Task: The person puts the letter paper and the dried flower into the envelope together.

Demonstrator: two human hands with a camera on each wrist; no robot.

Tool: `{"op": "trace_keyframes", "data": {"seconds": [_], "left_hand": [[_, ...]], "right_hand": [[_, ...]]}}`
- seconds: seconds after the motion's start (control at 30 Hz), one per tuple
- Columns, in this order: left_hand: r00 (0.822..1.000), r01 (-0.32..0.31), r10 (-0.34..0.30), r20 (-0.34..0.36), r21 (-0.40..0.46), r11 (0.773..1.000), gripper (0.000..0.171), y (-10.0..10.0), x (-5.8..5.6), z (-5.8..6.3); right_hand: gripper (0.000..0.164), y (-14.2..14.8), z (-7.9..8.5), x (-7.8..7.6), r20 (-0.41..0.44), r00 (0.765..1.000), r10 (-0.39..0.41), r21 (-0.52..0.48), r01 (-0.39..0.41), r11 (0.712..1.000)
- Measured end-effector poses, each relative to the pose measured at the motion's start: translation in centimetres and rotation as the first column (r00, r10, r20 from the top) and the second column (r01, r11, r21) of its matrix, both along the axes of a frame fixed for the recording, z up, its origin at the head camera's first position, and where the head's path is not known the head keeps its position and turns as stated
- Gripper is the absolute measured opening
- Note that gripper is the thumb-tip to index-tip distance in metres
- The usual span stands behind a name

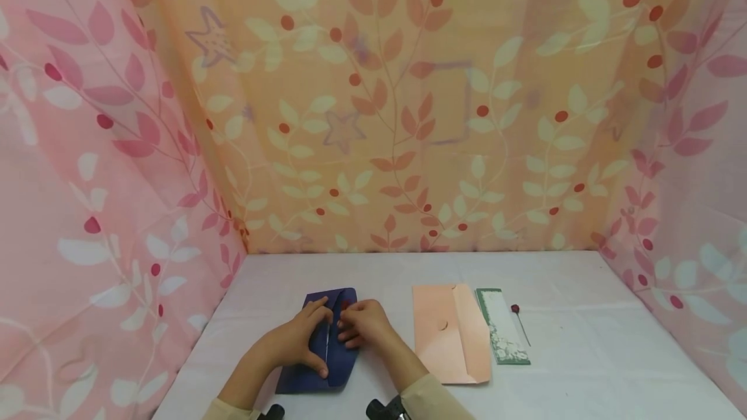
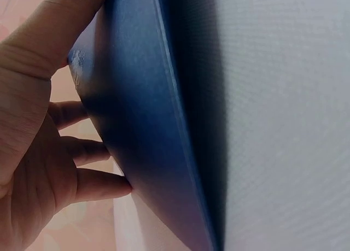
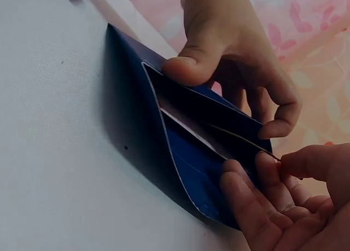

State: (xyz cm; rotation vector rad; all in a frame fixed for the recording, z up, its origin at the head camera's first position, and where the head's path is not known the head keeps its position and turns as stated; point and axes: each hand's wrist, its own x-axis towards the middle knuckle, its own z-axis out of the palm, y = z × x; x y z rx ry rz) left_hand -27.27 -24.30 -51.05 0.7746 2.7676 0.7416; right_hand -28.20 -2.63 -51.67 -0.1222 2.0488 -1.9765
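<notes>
The blue envelope [image 1: 318, 341] lies on the tabletop [image 1: 560, 277], mouth parted; the left hand [image 1: 297, 341] grips its edge between thumb and fingers. The right hand [image 1: 364, 324] has its grip closed to a pinch on a thin stem [image 3: 240, 137]. The step appears to be insertion beside a pale slip [image 3: 194, 133]; the next move calls for a straight, gentle feed. Whether the tip is inside is unclear; fingers partly hide a red patch [image 1: 345, 304].

Looking forward and down from the head, well back over the table [image 1: 391, 277]; facing the blue envelope [image 2: 136, 92] very closely from the left wrist; peering near into it from the right, sharing left hand [image 1: 294, 340] and right hand [image 1: 367, 324] with the head view.
</notes>
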Motion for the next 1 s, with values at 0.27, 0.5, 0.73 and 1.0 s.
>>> {"op": "trace_keyframes", "data": {"seconds": [0.27, 0.5, 0.73, 1.0], "left_hand": [[1.0, 0.005, -0.005, 0.003, 0.003, 1.0, 0.089, 0.0, 0.0, -0.2], [1.0, 0.022, -0.022, -0.015, 0.001, 1.0, 0.089, -0.3, 0.1, -0.1], [0.999, 0.039, -0.038, -0.021, 0.009, 0.999, 0.087, -0.2, 0.2, 0.1], [0.999, 0.041, -0.041, -0.026, 0.003, 0.999, 0.086, -0.2, 0.2, 0.1]], "right_hand": [[0.016, -0.8, -0.8, -0.1, 0.025, 0.999, 0.026, 0.058, -0.028, 0.998], [0.018, -1.5, -1.1, -0.2, 0.008, 0.999, 0.041, 0.08, -0.041, 0.996], [0.016, -2.1, -1.3, -0.4, -0.011, 0.999, 0.045, 0.102, -0.043, 0.994], [0.011, -2.8, -1.7, -0.9, -0.028, 0.999, 0.029, 0.121, -0.026, 0.992]]}}
